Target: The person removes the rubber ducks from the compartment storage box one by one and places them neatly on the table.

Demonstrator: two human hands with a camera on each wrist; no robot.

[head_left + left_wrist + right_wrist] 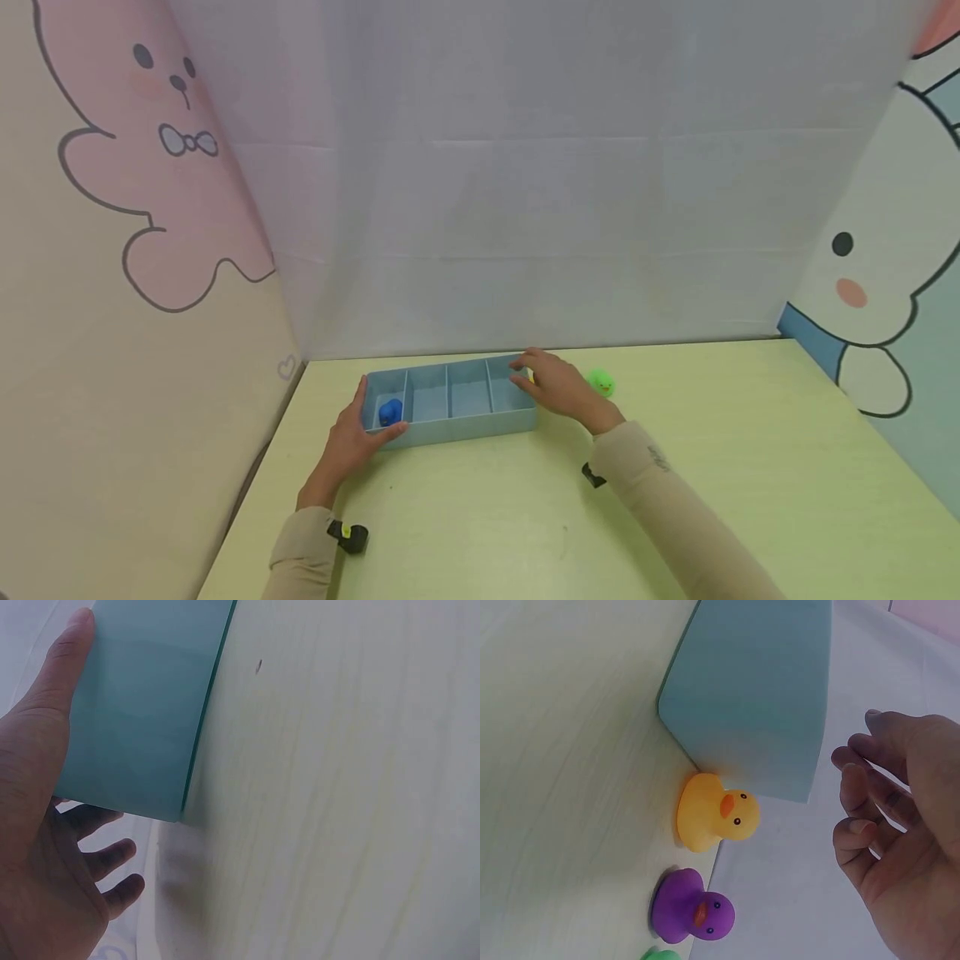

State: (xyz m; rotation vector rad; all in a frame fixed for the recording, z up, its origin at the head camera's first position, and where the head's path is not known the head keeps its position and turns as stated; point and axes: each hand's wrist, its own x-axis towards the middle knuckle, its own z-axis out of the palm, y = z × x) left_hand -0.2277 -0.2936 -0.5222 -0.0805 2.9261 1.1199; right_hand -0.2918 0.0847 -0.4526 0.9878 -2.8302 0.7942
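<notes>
The pale tabletop [720,467] is backed by a white curtain [487,183] and flanked by cartoon-printed walls [97,400]. On the right sleeve [637,467] a mark, perhaps lettering, is too small to be read. Near the tabletop's back edge, a blue box [457,431] is gripped at its left end by the left hand [347,442]; a blue duck [390,412] is contained in its leftmost compartment. Nothing is held by the right hand [562,389], poised loosely at the right end, beside which a yellow duck [703,814], a purple duck [679,907] and a green duck [601,382] are lined up.
</notes>
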